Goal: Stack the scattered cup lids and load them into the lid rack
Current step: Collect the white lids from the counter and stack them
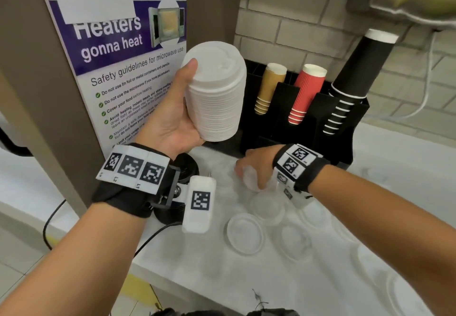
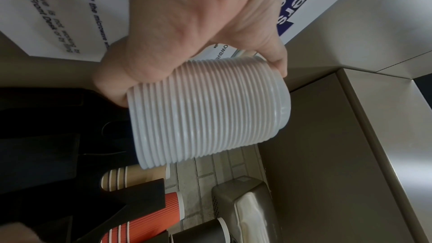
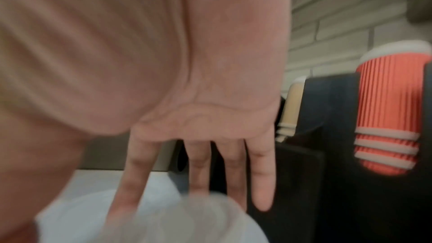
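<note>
My left hand (image 1: 172, 123) is raised in front of the poster and grips a tall stack of white cup lids (image 1: 216, 93), thumb on the top rim. The left wrist view shows that hand (image 2: 187, 30) wrapped round the ribbed stack (image 2: 205, 110). My right hand (image 1: 256, 167) is low over the white counter, just in front of the black rack (image 1: 278, 123). It pinches a single white lid (image 1: 249, 180), tilted and blurred. In the right wrist view its fingers (image 3: 261, 173) reach down behind the blurred lid (image 3: 177, 221). Several loose lids (image 1: 244, 233) lie on the counter.
The rack holds tan cups (image 1: 270, 86), red cups (image 1: 307, 93) and black cups (image 1: 350, 86). A poster (image 1: 118, 56) stands at the left on a brown panel. A black cable (image 1: 49, 226) hangs off the counter's left edge. A brick wall is behind.
</note>
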The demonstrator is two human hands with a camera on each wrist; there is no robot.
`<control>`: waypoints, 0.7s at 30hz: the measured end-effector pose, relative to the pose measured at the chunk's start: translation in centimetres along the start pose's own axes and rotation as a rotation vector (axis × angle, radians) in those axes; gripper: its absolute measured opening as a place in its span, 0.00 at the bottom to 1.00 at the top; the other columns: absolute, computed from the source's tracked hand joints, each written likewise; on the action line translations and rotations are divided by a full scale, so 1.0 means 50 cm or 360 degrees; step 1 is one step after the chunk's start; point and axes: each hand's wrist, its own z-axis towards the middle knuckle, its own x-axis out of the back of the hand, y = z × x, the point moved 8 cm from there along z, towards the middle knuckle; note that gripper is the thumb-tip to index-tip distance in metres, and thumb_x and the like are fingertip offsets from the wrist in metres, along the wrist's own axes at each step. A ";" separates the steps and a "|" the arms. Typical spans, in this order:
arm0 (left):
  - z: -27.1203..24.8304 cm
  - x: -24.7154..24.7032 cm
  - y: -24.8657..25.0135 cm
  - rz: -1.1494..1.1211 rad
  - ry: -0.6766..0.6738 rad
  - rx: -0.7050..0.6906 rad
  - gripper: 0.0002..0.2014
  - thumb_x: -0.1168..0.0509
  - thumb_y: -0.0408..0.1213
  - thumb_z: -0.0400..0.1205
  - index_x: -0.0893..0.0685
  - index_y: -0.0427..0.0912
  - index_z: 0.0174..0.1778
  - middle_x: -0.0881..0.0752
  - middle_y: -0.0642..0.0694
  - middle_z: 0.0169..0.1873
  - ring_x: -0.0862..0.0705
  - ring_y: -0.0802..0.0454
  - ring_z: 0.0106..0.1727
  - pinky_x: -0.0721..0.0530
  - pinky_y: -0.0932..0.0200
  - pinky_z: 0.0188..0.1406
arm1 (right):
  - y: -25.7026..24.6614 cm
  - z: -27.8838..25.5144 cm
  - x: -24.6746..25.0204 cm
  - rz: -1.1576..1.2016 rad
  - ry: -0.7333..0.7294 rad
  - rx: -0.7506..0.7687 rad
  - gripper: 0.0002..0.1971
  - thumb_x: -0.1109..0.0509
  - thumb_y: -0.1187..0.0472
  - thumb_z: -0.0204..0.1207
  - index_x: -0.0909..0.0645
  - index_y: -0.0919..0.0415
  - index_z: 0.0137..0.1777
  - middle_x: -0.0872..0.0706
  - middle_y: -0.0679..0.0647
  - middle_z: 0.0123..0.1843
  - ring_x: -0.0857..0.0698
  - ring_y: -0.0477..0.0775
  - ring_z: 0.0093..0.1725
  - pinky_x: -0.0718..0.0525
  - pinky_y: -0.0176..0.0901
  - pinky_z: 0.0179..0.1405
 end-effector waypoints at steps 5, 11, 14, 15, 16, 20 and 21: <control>0.003 -0.012 -0.010 -0.0007 -0.0050 0.0023 0.33 0.25 0.54 0.64 0.18 0.46 0.64 0.10 0.41 0.57 0.11 0.37 0.57 0.14 0.34 0.51 | -0.019 -0.005 0.029 0.0151 0.0352 0.0017 0.31 0.28 0.50 0.76 0.32 0.48 0.78 0.34 0.58 0.76 0.31 0.62 0.74 0.24 0.52 0.66; 0.012 -0.025 -0.035 -0.0063 -0.0153 0.0115 0.50 0.13 0.47 0.47 0.20 0.46 0.68 0.12 0.38 0.61 0.13 0.33 0.60 0.16 0.29 0.55 | -0.136 0.083 -0.019 0.0001 0.0351 0.0184 0.31 0.39 0.48 0.81 0.44 0.41 0.83 0.44 0.48 0.86 0.46 0.55 0.84 0.35 0.61 0.78; 0.017 -0.018 -0.043 -0.0085 -0.0169 0.0152 0.53 0.12 0.47 0.45 0.21 0.46 0.70 0.12 0.38 0.61 0.13 0.33 0.59 0.15 0.31 0.51 | -0.098 0.073 -0.040 -0.0022 0.0316 0.0038 0.29 0.37 0.50 0.80 0.36 0.44 0.81 0.39 0.53 0.83 0.41 0.59 0.82 0.35 0.64 0.76; 0.018 -0.015 -0.045 -0.0084 -0.0170 0.0158 0.53 0.12 0.47 0.45 0.21 0.47 0.70 0.12 0.38 0.60 0.13 0.33 0.59 0.15 0.32 0.50 | -0.081 0.063 -0.041 0.0001 0.0335 0.0015 0.29 0.36 0.51 0.80 0.36 0.47 0.81 0.40 0.54 0.83 0.42 0.59 0.82 0.37 0.63 0.77; 0.019 -0.013 -0.046 -0.0079 -0.0171 0.0161 0.51 0.12 0.48 0.46 0.20 0.47 0.69 0.12 0.38 0.60 0.13 0.33 0.59 0.14 0.32 0.49 | -0.065 0.048 -0.036 0.0087 0.0408 0.0018 0.30 0.35 0.54 0.80 0.36 0.49 0.81 0.41 0.55 0.84 0.42 0.58 0.83 0.37 0.61 0.78; 0.027 -0.016 -0.055 -0.0051 -0.0152 0.0173 0.38 0.18 0.51 0.56 0.17 0.46 0.64 0.10 0.39 0.57 0.12 0.34 0.57 0.14 0.32 0.48 | 0.014 -0.040 0.020 0.1463 0.1048 0.0206 0.35 0.34 0.72 0.77 0.42 0.61 0.83 0.26 0.65 0.74 0.25 0.62 0.74 0.27 0.47 0.73; 0.030 -0.017 -0.060 -0.0035 -0.0147 0.0187 0.38 0.18 0.51 0.57 0.17 0.46 0.63 0.11 0.39 0.57 0.12 0.34 0.57 0.14 0.32 0.49 | 0.027 -0.059 0.024 0.1943 0.1132 0.0328 0.37 0.35 0.77 0.76 0.45 0.60 0.83 0.24 0.68 0.71 0.22 0.64 0.72 0.24 0.50 0.72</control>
